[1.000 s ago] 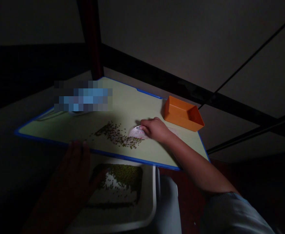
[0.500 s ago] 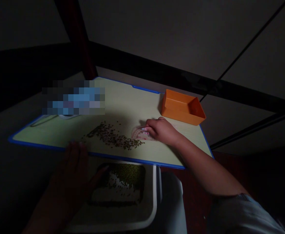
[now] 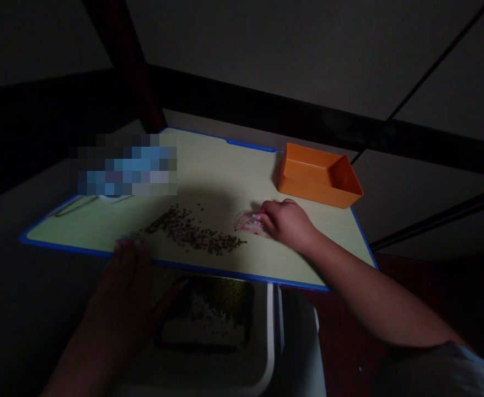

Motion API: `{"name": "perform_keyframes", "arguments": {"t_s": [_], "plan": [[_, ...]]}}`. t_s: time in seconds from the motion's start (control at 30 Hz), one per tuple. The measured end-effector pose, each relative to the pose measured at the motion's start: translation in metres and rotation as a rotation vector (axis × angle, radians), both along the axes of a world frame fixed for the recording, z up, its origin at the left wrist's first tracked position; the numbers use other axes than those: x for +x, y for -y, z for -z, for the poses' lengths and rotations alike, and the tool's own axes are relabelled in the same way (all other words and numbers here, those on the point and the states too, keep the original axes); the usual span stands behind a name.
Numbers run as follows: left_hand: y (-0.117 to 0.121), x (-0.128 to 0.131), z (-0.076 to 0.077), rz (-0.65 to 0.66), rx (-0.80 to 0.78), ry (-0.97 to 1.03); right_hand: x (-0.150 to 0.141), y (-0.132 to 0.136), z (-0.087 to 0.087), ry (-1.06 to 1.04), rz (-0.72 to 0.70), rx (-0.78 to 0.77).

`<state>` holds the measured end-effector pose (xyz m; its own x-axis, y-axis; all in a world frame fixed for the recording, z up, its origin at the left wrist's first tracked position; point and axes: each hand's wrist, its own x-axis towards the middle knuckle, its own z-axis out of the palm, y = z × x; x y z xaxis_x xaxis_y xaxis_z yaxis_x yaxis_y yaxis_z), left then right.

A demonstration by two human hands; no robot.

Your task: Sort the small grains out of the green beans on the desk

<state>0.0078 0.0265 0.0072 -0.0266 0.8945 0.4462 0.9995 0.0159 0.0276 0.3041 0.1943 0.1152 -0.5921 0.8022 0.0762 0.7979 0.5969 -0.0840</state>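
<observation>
Small dark-green beans (image 3: pixel 196 234) lie scattered in a band across the pale board (image 3: pixel 234 176) with a blue rim. To their right, my right hand (image 3: pixel 287 220) is closed around the edge of a thin, see-through, pink-patterned piece (image 3: pixel 249 221). Its rounded edge faces the beans, and its exact kind cannot be made out. My left hand (image 3: pixel 122 292) lies in shadow at the board's front left edge, fingers stretched out, with the fingertips near the beans' left end. Below the board, a white-rimmed container (image 3: pixel 270 342) holds more green beans (image 3: pixel 225 295).
An orange open box (image 3: pixel 318 179) stands at the board's back right corner. A blurred-out blue item (image 3: pixel 134 165) sits at the back left. Behind the board rises a dark wall (image 3: pixel 267 49). The light is dim.
My right hand has moved slightly right with the patterned piece, away from the beans. My left hand stays at the front edge. The view has shifted a little.
</observation>
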Motion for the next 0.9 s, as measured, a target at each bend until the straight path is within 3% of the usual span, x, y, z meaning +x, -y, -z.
{"name": "perform_keyframes", "arguments": {"t_s": [0.27,0.53,0.9], "plan": [[0.000,0.007,-0.007,-0.008,0.042,-0.033,0.006,0.000,0.000,-0.068,-0.099,-0.065],[-0.001,0.013,0.000,-0.025,-0.001,0.010,0.011,0.005,-0.010,-0.026,-0.144,-0.138],[-0.004,0.023,-0.008,0.002,0.001,0.036,0.028,0.006,-0.039,-0.083,-0.141,-0.480]]}}
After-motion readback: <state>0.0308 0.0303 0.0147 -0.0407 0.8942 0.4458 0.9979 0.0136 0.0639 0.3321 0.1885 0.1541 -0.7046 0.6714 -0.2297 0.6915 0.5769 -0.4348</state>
